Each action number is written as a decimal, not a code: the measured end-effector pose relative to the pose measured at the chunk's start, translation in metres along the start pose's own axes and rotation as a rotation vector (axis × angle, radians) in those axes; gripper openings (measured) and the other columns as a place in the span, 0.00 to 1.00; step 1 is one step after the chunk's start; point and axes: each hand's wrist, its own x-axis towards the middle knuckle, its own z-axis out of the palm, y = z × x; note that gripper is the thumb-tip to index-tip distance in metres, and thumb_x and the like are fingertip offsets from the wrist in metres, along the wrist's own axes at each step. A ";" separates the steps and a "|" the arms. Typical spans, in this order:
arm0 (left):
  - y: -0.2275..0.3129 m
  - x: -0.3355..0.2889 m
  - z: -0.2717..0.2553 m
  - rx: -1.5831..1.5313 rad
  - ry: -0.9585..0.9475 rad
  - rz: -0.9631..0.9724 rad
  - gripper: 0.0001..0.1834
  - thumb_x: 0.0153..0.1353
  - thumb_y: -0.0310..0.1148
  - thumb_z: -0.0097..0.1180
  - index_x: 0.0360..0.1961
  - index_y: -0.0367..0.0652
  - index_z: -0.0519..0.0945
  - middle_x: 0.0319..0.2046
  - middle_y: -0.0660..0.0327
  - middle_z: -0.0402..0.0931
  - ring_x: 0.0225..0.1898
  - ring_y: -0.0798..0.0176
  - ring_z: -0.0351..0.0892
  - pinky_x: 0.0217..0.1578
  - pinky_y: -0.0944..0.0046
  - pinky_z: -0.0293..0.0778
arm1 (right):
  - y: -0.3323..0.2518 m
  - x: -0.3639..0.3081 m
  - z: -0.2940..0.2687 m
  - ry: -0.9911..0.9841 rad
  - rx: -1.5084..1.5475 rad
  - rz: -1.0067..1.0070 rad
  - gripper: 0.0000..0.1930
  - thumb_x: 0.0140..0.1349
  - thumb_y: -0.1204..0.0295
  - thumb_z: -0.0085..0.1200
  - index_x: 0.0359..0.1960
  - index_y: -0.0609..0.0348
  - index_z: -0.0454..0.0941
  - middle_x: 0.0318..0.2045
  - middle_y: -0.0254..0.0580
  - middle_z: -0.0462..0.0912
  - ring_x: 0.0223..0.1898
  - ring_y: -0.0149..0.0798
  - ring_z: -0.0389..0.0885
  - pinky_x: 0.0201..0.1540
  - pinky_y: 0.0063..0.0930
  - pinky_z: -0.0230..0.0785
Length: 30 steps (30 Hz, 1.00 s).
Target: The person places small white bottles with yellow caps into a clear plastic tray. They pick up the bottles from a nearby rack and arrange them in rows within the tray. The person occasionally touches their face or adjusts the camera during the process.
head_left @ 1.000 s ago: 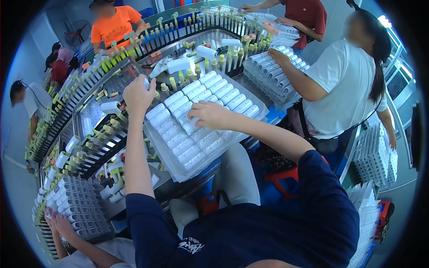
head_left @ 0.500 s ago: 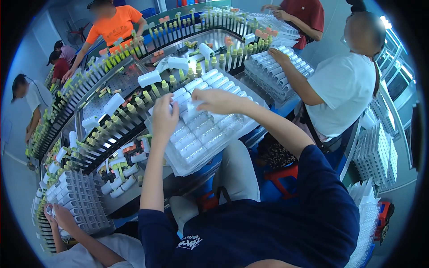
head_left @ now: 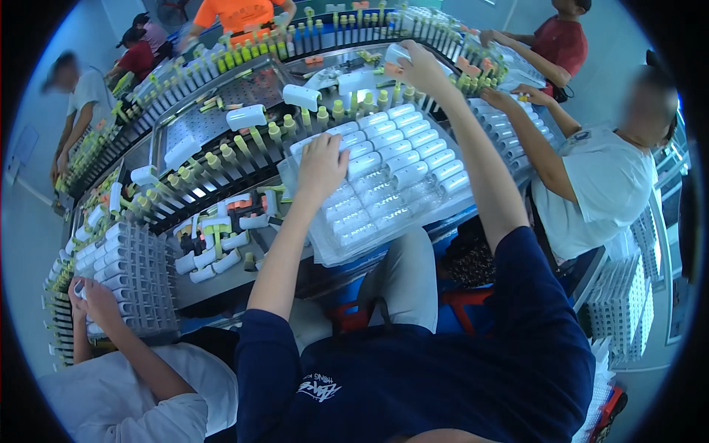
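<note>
At upper centre of the frame, the right hand [head_left: 427, 72] closes its fingers on a white cover [head_left: 396, 55]. The left hand [head_left: 323, 166] curls over the part-filled clear tray [head_left: 356, 227] at centre, its grip indeterminable; white lettering [head_left: 322, 388] marks the navy shirt [head_left: 443, 376], bottom centre.

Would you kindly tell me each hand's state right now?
Left hand: curled over white pieces in the tray; grip cannot be told.
Right hand: at a white piece beyond the tray; whether held cannot be told.
</note>
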 end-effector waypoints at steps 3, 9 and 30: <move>-0.006 -0.007 -0.008 0.058 0.048 -0.008 0.19 0.69 0.40 0.59 0.54 0.39 0.80 0.49 0.52 0.79 0.55 0.47 0.77 0.58 0.47 0.70 | -0.040 0.022 -0.004 -0.396 -0.076 0.039 0.23 0.72 0.64 0.58 0.64 0.59 0.73 0.50 0.64 0.85 0.51 0.66 0.84 0.52 0.54 0.75; 0.005 -0.005 -0.007 0.058 0.018 -0.015 0.17 0.69 0.39 0.59 0.53 0.42 0.81 0.49 0.52 0.79 0.56 0.48 0.77 0.57 0.47 0.70 | -0.030 0.013 0.062 -0.434 -0.159 -0.190 0.27 0.72 0.63 0.55 0.70 0.55 0.69 0.58 0.59 0.82 0.57 0.63 0.82 0.58 0.54 0.76; 0.030 0.008 -0.021 0.157 -0.168 0.188 0.21 0.56 0.36 0.72 0.50 0.42 0.83 0.47 0.50 0.83 0.55 0.45 0.80 0.54 0.44 0.73 | -0.135 -0.098 -0.003 -0.342 0.232 -0.256 0.19 0.69 0.69 0.58 0.61 0.57 0.79 0.62 0.51 0.80 0.63 0.56 0.78 0.64 0.48 0.72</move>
